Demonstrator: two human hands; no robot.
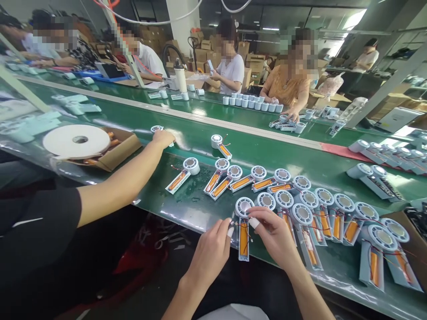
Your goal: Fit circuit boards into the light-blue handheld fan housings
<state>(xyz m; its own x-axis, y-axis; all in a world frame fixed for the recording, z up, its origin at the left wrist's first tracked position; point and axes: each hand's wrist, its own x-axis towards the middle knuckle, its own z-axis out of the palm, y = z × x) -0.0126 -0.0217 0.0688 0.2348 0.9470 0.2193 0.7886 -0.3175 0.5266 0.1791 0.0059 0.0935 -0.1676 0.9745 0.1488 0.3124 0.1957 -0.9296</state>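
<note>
Fingers (223, 228) of the left hand (211, 247) pinch a thin wire (233, 223) beside a handheld fan (243, 227) at the green worktop's (183, 205) near edge, its orange battery (244, 243) uncovered. The right hand (276, 236) holds thumb and forefinger close together by the fan's head; I cannot tell whether they grip anything.

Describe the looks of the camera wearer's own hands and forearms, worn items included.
The left hand and right hand wear no gloves; each has a small white cover, perhaps tape, on what looks like the thumb. The forearms show no sleeves.
</note>
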